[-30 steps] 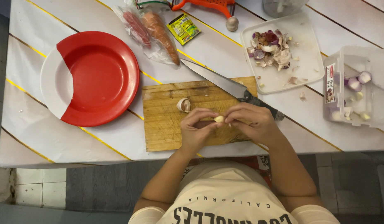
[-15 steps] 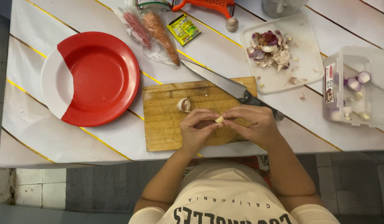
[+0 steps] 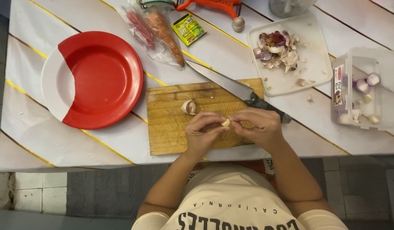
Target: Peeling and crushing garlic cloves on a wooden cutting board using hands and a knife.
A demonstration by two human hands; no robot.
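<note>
My left hand (image 3: 202, 132) and my right hand (image 3: 258, 127) meet over the wooden cutting board (image 3: 171, 127), both pinching one small pale garlic clove (image 3: 225, 122) between their fingertips. Another garlic clove, still in its skin (image 3: 188, 107), lies on the board just left of my hands. A large kitchen knife (image 3: 231, 85) rests slanted across the board's far right corner, its dark handle partly behind my right hand.
A red and white plate (image 3: 94, 79) sits at the left. A bag with a carrot (image 3: 156, 32) and a small green packet (image 3: 188, 29) lie beyond the board. A white tray of peels (image 3: 307, 64) and a clear container with shallots (image 3: 365, 91) stand at the right.
Both hands stay over the board with the clove between them; only the fingers shift slightly around it.
</note>
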